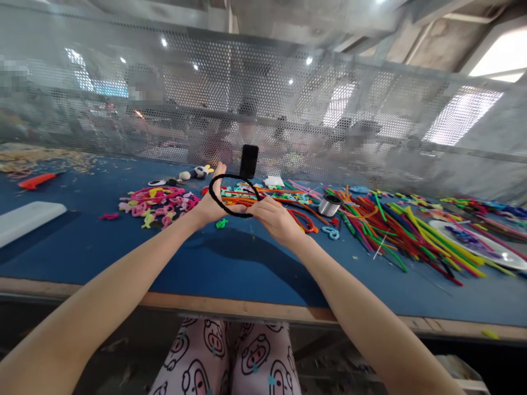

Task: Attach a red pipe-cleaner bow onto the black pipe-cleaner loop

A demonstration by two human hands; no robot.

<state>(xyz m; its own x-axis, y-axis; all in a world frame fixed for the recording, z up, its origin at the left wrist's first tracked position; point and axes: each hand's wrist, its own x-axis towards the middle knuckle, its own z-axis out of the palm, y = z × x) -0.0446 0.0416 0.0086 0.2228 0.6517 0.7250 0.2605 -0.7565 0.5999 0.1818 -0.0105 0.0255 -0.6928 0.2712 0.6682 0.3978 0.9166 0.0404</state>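
Both of my arms reach out over a blue table (230, 263). A black pipe cleaner (217, 198) is bent into a loop between my hands. My left hand (212, 202) pinches the loop's lower left side, thumb raised. My right hand (276, 218) is closed on the loop's right end, fingers curled. The loop hangs a little above the table top, in front of a black phone (249, 161) standing upright.
A heap of pink bent shapes (158, 204) lies to the left. Long coloured pipe cleaners (411, 233) spread at the right beside a wire spool (329, 205) and a white plate (486, 244). A white tray (24, 219) sits far left. A perforated metal screen (263, 109) backs the table.
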